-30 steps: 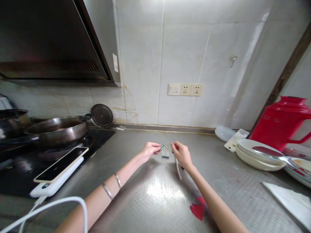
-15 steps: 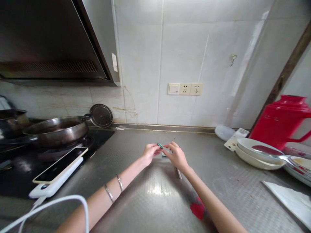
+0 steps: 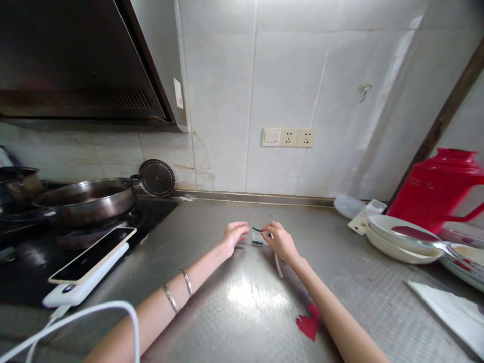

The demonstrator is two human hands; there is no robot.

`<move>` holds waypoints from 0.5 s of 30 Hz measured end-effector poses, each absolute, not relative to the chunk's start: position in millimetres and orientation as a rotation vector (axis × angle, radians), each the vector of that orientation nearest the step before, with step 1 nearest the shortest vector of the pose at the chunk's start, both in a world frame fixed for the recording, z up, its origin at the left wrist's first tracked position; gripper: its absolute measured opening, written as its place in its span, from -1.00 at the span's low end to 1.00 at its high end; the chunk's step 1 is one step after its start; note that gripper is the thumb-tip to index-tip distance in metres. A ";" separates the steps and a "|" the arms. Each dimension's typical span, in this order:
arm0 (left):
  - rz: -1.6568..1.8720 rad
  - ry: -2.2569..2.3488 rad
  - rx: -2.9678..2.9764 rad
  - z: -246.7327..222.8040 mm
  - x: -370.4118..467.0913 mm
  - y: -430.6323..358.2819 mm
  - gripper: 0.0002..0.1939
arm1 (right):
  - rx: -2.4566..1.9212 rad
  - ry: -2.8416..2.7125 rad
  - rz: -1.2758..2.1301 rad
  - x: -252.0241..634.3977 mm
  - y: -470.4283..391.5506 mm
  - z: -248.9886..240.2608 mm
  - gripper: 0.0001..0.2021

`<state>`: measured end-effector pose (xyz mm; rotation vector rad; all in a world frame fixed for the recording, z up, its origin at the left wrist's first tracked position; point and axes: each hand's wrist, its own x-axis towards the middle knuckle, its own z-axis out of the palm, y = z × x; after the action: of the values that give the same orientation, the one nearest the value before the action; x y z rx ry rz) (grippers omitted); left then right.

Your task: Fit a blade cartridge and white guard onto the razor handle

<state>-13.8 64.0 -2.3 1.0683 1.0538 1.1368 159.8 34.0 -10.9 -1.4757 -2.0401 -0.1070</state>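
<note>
While the right hand [image 3: 279, 239] clamps the small green piece [image 3: 256, 229] between its fingertips, the left hand [image 3: 235, 238] is just beside it, fingers apart. The piece is positioned toward the back edge of the counter [image 3: 204, 222]; counter surface separates the left hand from the right edge of the cooktop [image 3: 162, 208].

Clock centred on the gap between the hands, 12 = wall. Left hand [image 3: 235, 237] at 9, right hand [image 3: 281, 241] at 3 with strip [image 3: 256, 229] at its fingertips. 9: phone [image 3: 94, 254] on power bank [image 3: 108, 267], over hob [image 3: 162, 210] edge. 9–10: pan [image 3: 93, 206] on hob. 10–11: range hood [image 3: 94, 65]. 12–1: socket panel [image 3: 289, 137]. 2–3: thermos flask [image 3: 434, 194], behind stacked dishes [image 3: 403, 256] at 3. 3–4: paper sheet [image 3: 449, 312] on countertop [image 3: 212, 322].
</note>
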 end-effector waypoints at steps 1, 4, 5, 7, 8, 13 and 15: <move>1.131 1.065 1.066 -2.7 -14.7 65.2 -0.72 | -1.520 -2.064 -0.112 162.7 35.0 -11.5 -0.79; 1.102 1.079 1.061 -4.1 -16.5 67.5 -0.75 | -1.643 -2.116 -0.142 166.0 35.3 -10.7 -0.78; 1.098 1.082 1.060 -4.6 -16.7 67.9 -0.76 | -1.674 -2.127 -0.152 165.4 34.6 -9.7 -0.78; 1.099 1.080 1.063 -5.6 -16.9 68.4 -0.78 | -1.717 -2.153 -0.164 162.5 32.6 -7.2 -0.78; 1.102 1.078 1.064 -6.1 -16.8 68.5 -0.79 | -1.731 -2.167 -0.164 160.7 31.7 -6.0 -0.78; 1.095 1.077 1.068 -6.8 -16.2 68.2 -0.80 | -1.783 -2.213 -0.154 154.7 29.9 -4.2 -0.77; 1.090 1.082 1.070 -7.0 -16.1 68.2 -0.80 | -1.796 -2.219 -0.155 154.2 30.5 -5.6 -0.77</move>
<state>-16.1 68.2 -7.0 1.0701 1.0815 1.0899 154.2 30.5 -5.6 -1.7960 -2.2192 -0.1547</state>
